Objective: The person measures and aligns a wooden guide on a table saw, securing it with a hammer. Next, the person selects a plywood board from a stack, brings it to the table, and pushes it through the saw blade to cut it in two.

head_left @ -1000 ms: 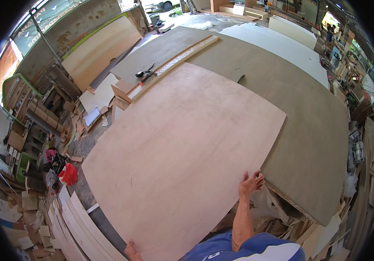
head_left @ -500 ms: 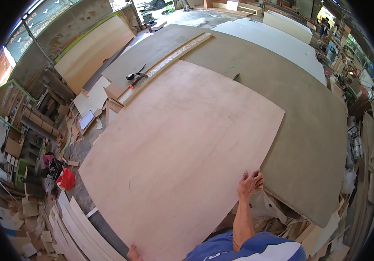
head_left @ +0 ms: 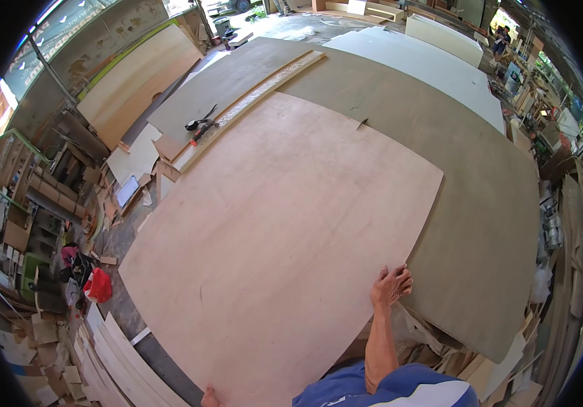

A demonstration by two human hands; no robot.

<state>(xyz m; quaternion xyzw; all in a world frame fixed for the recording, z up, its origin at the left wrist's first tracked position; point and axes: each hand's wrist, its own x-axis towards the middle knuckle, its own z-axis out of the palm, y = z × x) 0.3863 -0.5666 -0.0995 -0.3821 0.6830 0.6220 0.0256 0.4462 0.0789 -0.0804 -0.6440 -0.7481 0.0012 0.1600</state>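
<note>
A large pinkish plywood sheet (head_left: 278, 224) lies over a bigger grey-brown panel (head_left: 481, 210) and reaches out toward me. My right hand (head_left: 392, 285) is closed around the sheet's near right edge, its fingers curled at the rim. Only part of my left hand (head_left: 210, 397) shows at the bottom of the view, with its thumb on the sheet's near left edge; the other fingers are hidden beneath. A small dark pointed object (head_left: 362, 123) sits at the sheet's far edge. Along the far left side runs a long pale wooden strip (head_left: 250, 108).
Tools with black and red parts (head_left: 200, 129) lie against the strip. White boards (head_left: 413, 74) stretch across the back. Long offcuts (head_left: 122, 359) and a red bag (head_left: 98, 285) are on the left floor. Stacked timber (head_left: 573, 258) lines the right. A distant person (head_left: 501, 42) stands far right.
The view has shifted slightly. The plywood sheet sits slightly farther from the strip, and more of the dark pointed object shows at its far edge. Both hands keep their places on the sheet.
</note>
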